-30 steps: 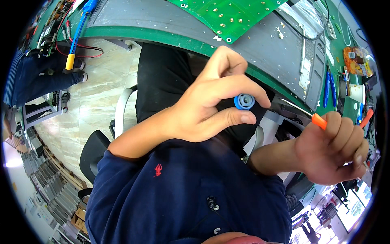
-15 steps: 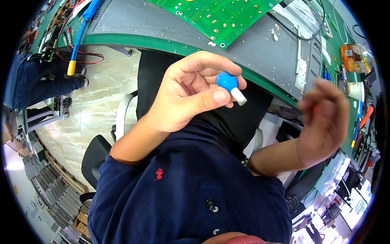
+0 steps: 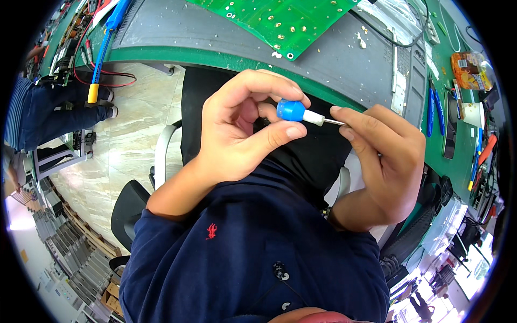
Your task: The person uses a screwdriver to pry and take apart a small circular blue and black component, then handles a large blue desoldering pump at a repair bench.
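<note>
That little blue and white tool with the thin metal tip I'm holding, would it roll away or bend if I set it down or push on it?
The small blue-and-white tool looks round-bodied, so it would probably roll on the grey mat. Its thin metal tip looks stiff but slender; sideways pressure might bend it. Left hand pinches it with fingertips only while right hand touches the tip, so it is likely light.

One view only — a head-worn fisheye, the left of a side-by-side pair, looking steeply down the person's own chest and lap. Both hands sit close under the lens at mid-frame, forearms coming up from the lower edge. The workbench [image 3: 344,59] arcs across the top and down the right side — its near edge bent by the lens. The floor [image 3: 134,134] falls away at left, farther off.
</note>
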The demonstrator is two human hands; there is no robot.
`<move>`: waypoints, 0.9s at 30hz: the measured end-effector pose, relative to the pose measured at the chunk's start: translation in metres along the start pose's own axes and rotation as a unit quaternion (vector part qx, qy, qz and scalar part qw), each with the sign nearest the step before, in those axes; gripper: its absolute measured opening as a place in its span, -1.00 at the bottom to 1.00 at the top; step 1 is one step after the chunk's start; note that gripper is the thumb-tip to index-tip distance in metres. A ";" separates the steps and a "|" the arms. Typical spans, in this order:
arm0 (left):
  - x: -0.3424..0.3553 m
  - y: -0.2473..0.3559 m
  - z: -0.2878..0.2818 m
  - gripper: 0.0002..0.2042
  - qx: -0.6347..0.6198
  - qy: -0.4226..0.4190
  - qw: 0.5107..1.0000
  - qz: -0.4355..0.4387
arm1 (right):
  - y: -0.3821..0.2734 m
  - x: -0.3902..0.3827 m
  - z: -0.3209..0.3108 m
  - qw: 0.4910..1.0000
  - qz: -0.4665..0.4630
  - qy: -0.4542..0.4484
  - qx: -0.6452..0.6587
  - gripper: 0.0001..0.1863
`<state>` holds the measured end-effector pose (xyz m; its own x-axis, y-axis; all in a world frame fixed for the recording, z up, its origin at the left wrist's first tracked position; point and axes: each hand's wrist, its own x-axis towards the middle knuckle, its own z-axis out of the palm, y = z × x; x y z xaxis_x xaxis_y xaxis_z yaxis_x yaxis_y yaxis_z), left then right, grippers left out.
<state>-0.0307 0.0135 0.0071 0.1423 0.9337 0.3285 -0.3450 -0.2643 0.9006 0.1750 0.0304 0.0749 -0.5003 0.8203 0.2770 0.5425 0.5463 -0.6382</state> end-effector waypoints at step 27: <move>0.003 0.001 0.004 -0.72 0.234 -0.076 0.968 0.053 | 0.000 0.006 0.001 0.980 -0.011 0.049 -0.192 -0.74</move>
<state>-0.0272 0.0150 0.0098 0.2760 0.8589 0.4314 0.0871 -0.4694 0.8787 0.1714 0.0349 0.0754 -0.4573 0.8100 0.3671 0.7557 0.5716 -0.3197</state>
